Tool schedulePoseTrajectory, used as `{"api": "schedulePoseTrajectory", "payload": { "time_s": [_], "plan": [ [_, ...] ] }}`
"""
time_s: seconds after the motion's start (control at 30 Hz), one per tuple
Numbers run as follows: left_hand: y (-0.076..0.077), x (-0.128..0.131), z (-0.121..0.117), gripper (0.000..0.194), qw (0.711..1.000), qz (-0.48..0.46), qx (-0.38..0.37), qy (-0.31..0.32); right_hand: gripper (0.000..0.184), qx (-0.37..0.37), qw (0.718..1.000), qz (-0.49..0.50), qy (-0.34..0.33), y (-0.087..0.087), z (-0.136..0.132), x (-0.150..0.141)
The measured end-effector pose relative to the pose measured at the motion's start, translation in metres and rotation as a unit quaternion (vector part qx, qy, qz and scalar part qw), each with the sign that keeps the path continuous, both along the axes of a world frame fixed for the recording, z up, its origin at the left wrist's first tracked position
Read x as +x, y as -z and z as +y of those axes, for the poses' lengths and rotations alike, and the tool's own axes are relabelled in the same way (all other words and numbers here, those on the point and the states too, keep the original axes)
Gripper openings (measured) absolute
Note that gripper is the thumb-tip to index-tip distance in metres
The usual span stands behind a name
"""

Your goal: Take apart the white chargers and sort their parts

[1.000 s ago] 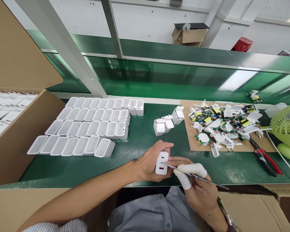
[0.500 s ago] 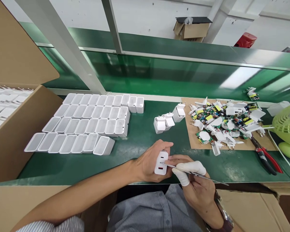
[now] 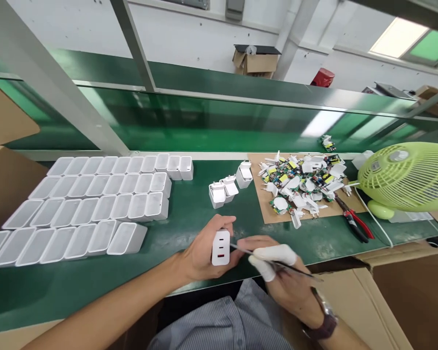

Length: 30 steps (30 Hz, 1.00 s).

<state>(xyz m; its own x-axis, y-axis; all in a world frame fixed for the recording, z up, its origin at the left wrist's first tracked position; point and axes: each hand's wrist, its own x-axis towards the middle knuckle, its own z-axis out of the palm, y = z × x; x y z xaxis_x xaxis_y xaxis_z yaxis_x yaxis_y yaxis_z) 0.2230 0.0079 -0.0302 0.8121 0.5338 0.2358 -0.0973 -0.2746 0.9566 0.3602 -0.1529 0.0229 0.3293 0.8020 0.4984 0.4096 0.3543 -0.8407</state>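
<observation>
Beneath the fingers of both hands runs the green desk (image 3: 182,204). Far to the right of the fingers stands a lime-green fan (image 3: 405,177), and well to their left four rows of open white charger casings (image 3: 104,208) spread out. Ahead of the fingers and to the right, a brown cardboard sheet (image 3: 268,214) carries a heap of circuit boards (image 3: 302,182) mixed with white plug parts; red-and-black pliers (image 3: 355,229) lie across its near edge. Just beyond the left hand's fingers, three white casings (image 3: 217,195) with plug pieces at their tops stand near one another. The left hand (image 3: 199,253) has its fingers closed around a white charger (image 3: 216,250), port face showing. The right hand (image 3: 286,287), white cots (image 3: 277,253) on two of its fingers, pinches thin metal tweezers (image 3: 295,270); their blurred tip is beside the charger, and whether it touches cannot be told. Three small ports (image 3: 221,255), one red, line the charger's face.
</observation>
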Motion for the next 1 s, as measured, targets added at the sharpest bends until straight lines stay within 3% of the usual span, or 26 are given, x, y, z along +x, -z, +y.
{"api": "schedulePoseTrajectory", "payload": {
  "time_s": [0.1, 0.13, 0.23, 0.33, 0.43, 0.5, 0.57, 0.67, 0.7, 0.77, 0.83, 0.9, 0.93, 1.0],
  "plan": [
    [-0.002, -0.004, 0.005, 0.077, 0.993, -0.041, 0.112, -0.008, 0.051, -0.036, 0.985, -0.159, 0.051, -0.001, -0.024, 0.034],
    [-0.002, -0.005, 0.005, 0.079, 0.989, -0.048, 0.141, -0.014, 0.054, -0.081, 0.967, -0.236, 0.04, 0.002, -0.031, 0.046],
    [-0.002, -0.006, 0.005, 0.079, 0.984, -0.058, 0.166, -0.016, 0.061, -0.115, 0.9, -0.419, 0.035, 0.021, -0.042, 0.079],
    [0.001, -0.003, 0.003, 0.077, 0.984, -0.067, 0.167, -0.014, 0.062, -0.131, 0.851, -0.508, 0.035, 0.041, -0.039, 0.099],
    [0.002, -0.003, 0.003, 0.076, 0.984, -0.076, 0.161, -0.017, 0.056, -0.137, 0.829, -0.541, 0.03, 0.047, -0.032, 0.105],
    [-0.001, -0.004, 0.005, 0.069, 0.984, -0.083, 0.157, -0.02, 0.052, -0.105, 0.838, -0.534, 0.039, 0.044, -0.027, 0.101],
    [-0.009, -0.007, 0.006, 0.056, 0.99, -0.072, 0.121, -0.012, 0.051, -0.056, 0.865, -0.495, 0.056, 0.037, -0.022, 0.089],
    [-0.025, -0.008, 0.004, 0.058, 0.995, -0.021, -0.091, 0.024, 0.05, -0.01, 0.908, -0.415, 0.056, 0.026, -0.011, 0.058],
    [-0.031, -0.007, 0.001, 0.065, 0.981, -0.008, -0.191, 0.028, 0.049, -0.002, 0.918, -0.394, 0.044, 0.023, -0.006, 0.046],
    [-0.04, -0.004, -0.006, 0.076, 0.927, 0.017, -0.375, 0.02, 0.047, 0.016, 0.931, -0.363, 0.017, 0.019, 0.003, 0.024],
    [-0.045, -0.002, -0.011, 0.081, 0.867, 0.044, -0.496, 0.011, 0.051, 0.027, 0.941, -0.338, -0.007, 0.018, 0.011, 0.006],
    [-0.046, -0.004, -0.013, 0.086, 0.836, 0.076, -0.542, 0.022, 0.057, 0.015, 0.953, -0.302, -0.018, 0.02, 0.016, -0.006],
    [-0.046, -0.006, -0.012, 0.087, 0.839, 0.092, -0.535, 0.025, 0.059, 0.002, 0.96, -0.279, -0.016, 0.022, 0.018, -0.01],
    [-0.043, -0.014, -0.008, 0.083, 0.884, 0.107, -0.455, 0.005, 0.059, -0.018, 0.971, -0.237, 0.005, 0.024, 0.02, -0.015]
  ]
}}
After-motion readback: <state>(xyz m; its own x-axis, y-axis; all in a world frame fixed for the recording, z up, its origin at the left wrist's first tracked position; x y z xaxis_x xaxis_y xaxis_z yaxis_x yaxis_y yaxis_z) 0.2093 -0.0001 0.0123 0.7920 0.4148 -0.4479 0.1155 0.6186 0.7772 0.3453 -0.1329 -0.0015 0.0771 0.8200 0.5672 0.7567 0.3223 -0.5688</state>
